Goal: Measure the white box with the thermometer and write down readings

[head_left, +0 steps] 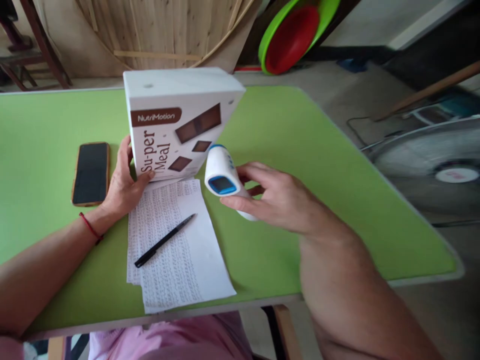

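My left hand (126, 175) grips the lower left edge of a white cardboard box (165, 145), thumb on its printed front. The box stands tilted over the table and reads "NutriMotion Su-per Meal", with brown bars pictured on it. In my right hand (270, 192) is a white and blue infrared thermometer (223, 172), fingers wrapped round its handle. Its small screen faces me, and its far end is close to the box's right side. Below the box lie handwritten sheets of paper (202, 255), with a black pen (165, 241) across them.
A smartphone (90, 173) in a brown case lies left of my left hand on the green table (273, 260). Beyond the table's right edge stands a fan (442, 160). Red and green basins (292, 37) lean at the back, near a round wooden board (161, 30).
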Available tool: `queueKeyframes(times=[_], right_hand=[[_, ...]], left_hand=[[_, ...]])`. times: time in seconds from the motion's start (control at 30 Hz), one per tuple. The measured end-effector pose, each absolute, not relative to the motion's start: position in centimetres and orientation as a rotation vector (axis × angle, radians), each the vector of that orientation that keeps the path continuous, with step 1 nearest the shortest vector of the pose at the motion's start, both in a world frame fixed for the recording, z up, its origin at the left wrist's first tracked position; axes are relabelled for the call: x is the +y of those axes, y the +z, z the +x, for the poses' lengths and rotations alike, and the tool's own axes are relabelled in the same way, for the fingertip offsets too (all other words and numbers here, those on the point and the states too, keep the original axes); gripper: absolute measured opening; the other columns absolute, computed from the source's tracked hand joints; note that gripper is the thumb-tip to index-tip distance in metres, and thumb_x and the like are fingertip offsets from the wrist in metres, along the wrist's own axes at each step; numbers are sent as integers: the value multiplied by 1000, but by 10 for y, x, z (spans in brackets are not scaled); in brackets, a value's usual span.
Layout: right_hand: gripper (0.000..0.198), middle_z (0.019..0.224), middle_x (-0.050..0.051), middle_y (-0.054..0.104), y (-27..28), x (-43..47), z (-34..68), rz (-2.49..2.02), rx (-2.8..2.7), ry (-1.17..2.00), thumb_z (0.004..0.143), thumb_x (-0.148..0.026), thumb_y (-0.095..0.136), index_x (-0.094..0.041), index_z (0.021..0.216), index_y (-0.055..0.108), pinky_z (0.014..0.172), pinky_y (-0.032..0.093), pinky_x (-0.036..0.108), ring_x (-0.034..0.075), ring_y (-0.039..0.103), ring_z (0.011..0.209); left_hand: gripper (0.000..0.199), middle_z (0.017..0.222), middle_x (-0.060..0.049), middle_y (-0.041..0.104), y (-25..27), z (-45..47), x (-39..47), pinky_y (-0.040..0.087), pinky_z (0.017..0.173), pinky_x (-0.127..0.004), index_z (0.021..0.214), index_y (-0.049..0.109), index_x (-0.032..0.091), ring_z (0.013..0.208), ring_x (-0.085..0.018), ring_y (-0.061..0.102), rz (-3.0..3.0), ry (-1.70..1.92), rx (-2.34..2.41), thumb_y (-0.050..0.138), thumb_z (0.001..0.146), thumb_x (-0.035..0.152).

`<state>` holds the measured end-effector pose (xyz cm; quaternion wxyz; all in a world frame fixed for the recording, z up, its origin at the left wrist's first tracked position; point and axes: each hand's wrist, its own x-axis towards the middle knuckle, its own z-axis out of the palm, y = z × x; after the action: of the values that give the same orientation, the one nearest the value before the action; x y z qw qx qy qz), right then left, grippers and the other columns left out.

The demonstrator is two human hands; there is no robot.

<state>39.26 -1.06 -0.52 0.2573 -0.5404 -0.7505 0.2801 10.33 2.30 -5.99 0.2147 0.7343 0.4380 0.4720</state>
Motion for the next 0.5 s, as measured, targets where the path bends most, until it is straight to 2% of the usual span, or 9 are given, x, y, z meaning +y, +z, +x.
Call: queueKeyframes(times=[0.1,0.17,0.27,0.37,0.47,0.5], right_hand=[[30,84,5,60,-2,-5,408,-1762,-2242,338,73,-47,68,-19,83,63,57,41,31,15,52,61],[25,80,5,60,-2,-3,409,-1895,-2356,218,78,-43,64,-18,82,62,58,39,30,16,53,62],[24,81,6,61,-5,-1,406,-2003,-2445,163,82,-40,62,-17,88,63,57,37,29,17,55,64],[25,87,8,63,-8,2,406,-2066,-2453,128,83,-39,61,-17,93,64,57,36,30,19,58,68],[25,89,10,64,-13,8,414,-2101,-2450,122,83,-37,61,-17,97,64,58,37,31,22,60,72],[24,89,10,64,-15,11,418,-2101,-2453,125,83,-36,61,-17,98,63,58,37,31,23,60,74]], left_hand=[[65,138,-12,48,-57,104,22,51,100,-46,137,35,22,124,-29,51,2071,1319,1252,67,80,23],[64,137,-11,48,-57,104,22,52,98,-45,135,36,23,121,-28,53,2071,1331,1232,66,79,21],[68,132,-11,50,-59,102,23,52,94,-44,137,32,23,118,-27,54,2058,1320,1262,65,78,22],[72,129,-12,46,-56,105,21,48,95,-50,134,34,23,121,-31,47,2062,1384,1466,69,73,29],[56,114,-8,46,-40,116,6,48,90,-51,119,41,26,110,-28,50,2013,1646,1558,69,71,35],[46,107,-6,46,-33,121,-4,50,86,-49,114,42,29,102,-25,52,1985,1716,1516,66,75,37]])
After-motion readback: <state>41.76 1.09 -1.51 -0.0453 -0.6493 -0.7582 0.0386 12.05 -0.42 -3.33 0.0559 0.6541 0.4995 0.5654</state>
